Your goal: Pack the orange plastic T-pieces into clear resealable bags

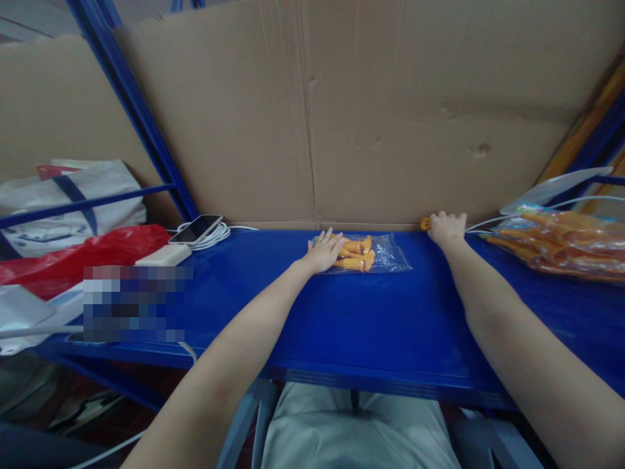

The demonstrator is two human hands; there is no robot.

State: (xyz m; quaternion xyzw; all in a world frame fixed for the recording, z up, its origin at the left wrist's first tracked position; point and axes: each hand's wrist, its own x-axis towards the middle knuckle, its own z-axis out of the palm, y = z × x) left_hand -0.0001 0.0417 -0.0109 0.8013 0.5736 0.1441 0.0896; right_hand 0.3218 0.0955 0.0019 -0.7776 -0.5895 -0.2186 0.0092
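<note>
My left hand (pixel 323 252) lies flat with its fingers stretched out over the left part of a clear plastic bag (pixel 392 254). Inside the bag are orange plastic pieces (pixel 354 262) shaped like small legs or figure parts; my hand covers some of them. Farther right, at the back of the blue table, my right hand (pixel 446 227) is closed. A small orange piece with a rounded end (pixel 426 223) sticks out at its left side; the rest is hidden by the fingers, so its kind cannot be made out.
Several bagged orange pieces (pixel 571 241) lie at the right on the blue table (pixel 371 326). A phone (pixel 196 229) rests on a coiled white cable (pixel 219 236) at the left, near a red plastic bag (pixel 97 254) and a white cloth bag (pixel 107 195). Cardboard (pixel 371 117) stands behind.
</note>
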